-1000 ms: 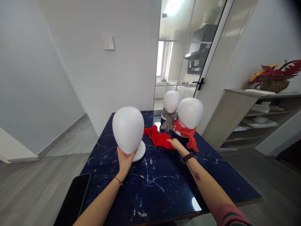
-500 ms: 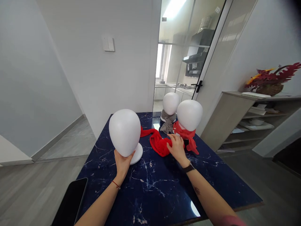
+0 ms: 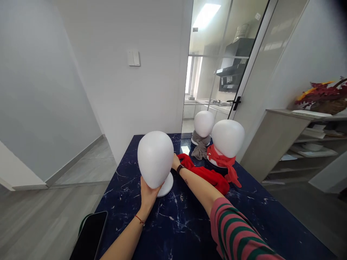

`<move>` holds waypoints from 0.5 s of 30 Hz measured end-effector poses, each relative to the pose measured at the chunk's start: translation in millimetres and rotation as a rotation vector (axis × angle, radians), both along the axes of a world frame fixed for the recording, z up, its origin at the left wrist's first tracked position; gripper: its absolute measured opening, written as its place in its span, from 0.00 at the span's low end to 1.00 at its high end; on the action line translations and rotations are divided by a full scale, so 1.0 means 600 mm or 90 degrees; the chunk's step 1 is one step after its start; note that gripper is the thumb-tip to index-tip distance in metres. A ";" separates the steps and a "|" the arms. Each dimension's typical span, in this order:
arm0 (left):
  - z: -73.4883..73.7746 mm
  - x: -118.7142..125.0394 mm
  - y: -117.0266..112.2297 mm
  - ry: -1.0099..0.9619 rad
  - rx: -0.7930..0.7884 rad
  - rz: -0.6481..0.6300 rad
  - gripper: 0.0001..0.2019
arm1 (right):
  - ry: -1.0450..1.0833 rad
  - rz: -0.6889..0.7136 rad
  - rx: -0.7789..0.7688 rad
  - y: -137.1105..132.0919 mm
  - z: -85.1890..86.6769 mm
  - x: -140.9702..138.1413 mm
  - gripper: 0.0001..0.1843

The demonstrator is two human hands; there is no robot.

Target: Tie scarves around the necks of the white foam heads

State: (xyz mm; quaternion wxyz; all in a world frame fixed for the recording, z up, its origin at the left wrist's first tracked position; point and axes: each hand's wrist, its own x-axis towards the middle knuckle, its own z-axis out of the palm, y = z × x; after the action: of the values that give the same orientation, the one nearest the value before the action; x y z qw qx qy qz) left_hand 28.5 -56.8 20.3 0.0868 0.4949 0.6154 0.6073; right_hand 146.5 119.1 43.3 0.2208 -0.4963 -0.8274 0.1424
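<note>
A smooth white mannequin head [image 3: 155,159] on a round white base [image 3: 166,187] stands near the table's left side. My left hand [image 3: 149,194] is closed around its neck from the front left. Reaching across, my right hand [image 3: 175,162] is at the head's right rear, close to one end of a red scarf [image 3: 207,174]. The head covers its fingers, so their grip cannot be seen. The scarf lies loosely bunched over the tabletop, running to the right behind my forearm.
Behind stand a mannequin head with a grey scarf [image 3: 200,150] and another with a coral-red scarf [image 3: 222,160]. A phone [image 3: 90,234] lies at the left edge of the dark blue marbled table [image 3: 173,231]. Shelves [image 3: 284,144] stand at right, beside a glass door [image 3: 214,65].
My right hand has moved left, from over the scarf to behind the near head. The scarf's bunched part now stretches farther right. My left hand keeps its hold, and the view has shifted slightly.
</note>
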 end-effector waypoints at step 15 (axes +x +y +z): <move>-0.002 0.008 -0.003 0.049 0.013 0.003 0.41 | 0.666 0.036 -0.505 -0.135 -0.013 0.244 0.18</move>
State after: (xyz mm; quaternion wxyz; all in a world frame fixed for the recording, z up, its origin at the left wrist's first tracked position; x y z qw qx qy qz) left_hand 33.0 -58.7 19.1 0.0569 0.5173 0.6131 0.5943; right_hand 292.8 38.3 35.7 0.3903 -0.3831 -0.5083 0.6652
